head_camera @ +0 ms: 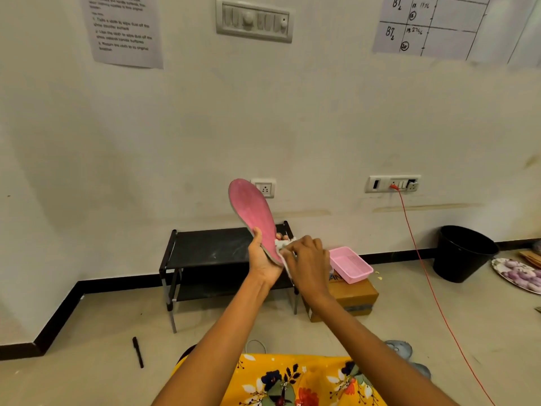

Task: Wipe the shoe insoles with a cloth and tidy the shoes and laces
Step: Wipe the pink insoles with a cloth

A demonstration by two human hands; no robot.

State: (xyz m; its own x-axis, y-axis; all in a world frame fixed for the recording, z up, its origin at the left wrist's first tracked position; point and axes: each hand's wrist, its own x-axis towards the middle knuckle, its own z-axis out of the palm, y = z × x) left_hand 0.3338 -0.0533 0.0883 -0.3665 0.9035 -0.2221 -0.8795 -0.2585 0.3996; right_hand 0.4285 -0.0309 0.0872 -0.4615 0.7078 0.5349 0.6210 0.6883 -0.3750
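Left hand (261,260) gripping heel end of pink insole (252,213), flat, elongated, toe pointing up-left. Right hand (307,260) pinching crumpled white cloth (281,244), pressing against insole.

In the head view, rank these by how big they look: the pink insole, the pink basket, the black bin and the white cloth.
1. Black bin, largest.
2. Pink insole and pink basket look about alike; the insole is held nearer the camera, so I won't rank them.
3. White cloth, smallest, though the right hand covers most of it.
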